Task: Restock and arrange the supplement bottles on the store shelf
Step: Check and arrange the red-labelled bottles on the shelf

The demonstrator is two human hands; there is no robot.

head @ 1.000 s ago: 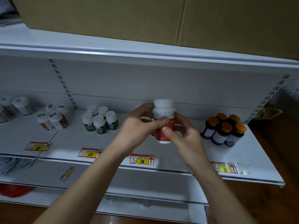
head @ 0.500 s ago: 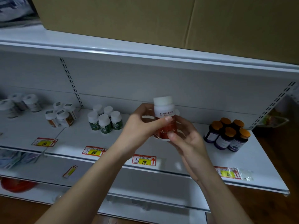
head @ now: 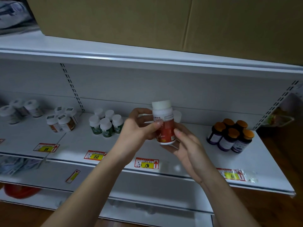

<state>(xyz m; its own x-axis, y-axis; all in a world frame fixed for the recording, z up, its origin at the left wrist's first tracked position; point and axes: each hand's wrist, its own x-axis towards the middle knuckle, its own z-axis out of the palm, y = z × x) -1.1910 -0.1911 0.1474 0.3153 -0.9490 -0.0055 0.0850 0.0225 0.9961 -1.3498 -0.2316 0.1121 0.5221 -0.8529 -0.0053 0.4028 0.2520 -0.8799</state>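
**Red-label bottle held above the shelf**

The red-label bottle (head: pixel 164 124), white-capped and upright, is held in front of the shelf (head: pixel 188 154), above the price tag marked 198 (head: pixel 146 163). Its contents are not visible.

Counts on the shelf:
- Green-label bottles (head: pixel 105 124): five, white caps, clustered left of the hands.
- Orange-capped dark bottles (head: pixel 229 135): five visible, grouped at the right.
- Orange-label bottles (head: pixel 62 120): four, further left.
- One more white-capped bottle (head: pixel 177 115) stands behind the held one, mostly hidden.

The left hand (head: pixel 137 128) curls round the bottle from the left, thumb pressed on the front of the label, fingers behind. The right hand (head: pixel 186 145) cups the bottle's base and right side, thumb resting against the lower label, fingers beneath it.

A cardboard box (head: pixel 164 22) sits on the top shelf.
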